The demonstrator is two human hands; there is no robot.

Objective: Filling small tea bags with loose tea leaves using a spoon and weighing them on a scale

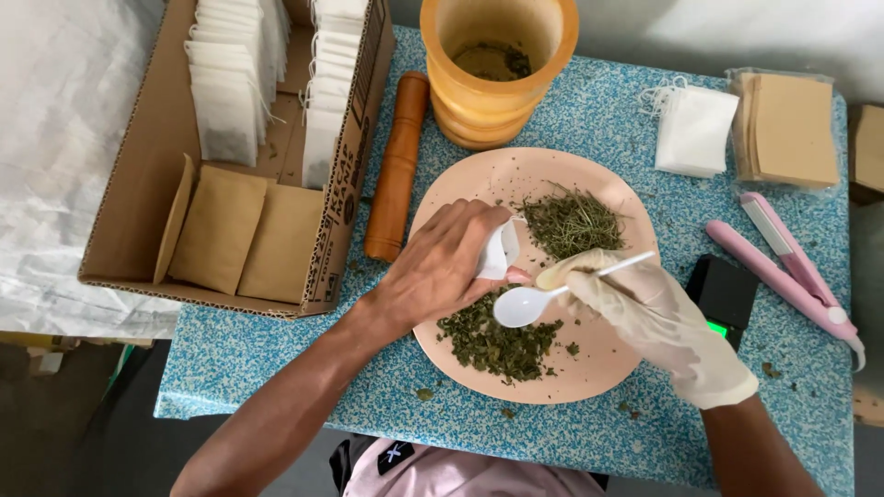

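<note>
Gripping the small white bag [498, 250] in the left hand [442, 267], the gloved right hand [658, 317], pinching the spoon [543, 296], should scoop level over the plate [599, 364].

L hand [442, 267] bare, fingers curled shut; R hand [645, 308] gloved, fingers pinched, wrists angled inward.

Small white bag [498, 250] mostly covered by left hand [442, 267]; contents can't be told. Cardboard box [138, 212] cut off at top edge, as is wooden mortar [497, 101]. Pink flat iron [792, 267] clipped at right edge. Black device [727, 294] partly hidden behind gloved right hand [654, 313]. Plate [479, 179] partly covered by both hands.
</note>
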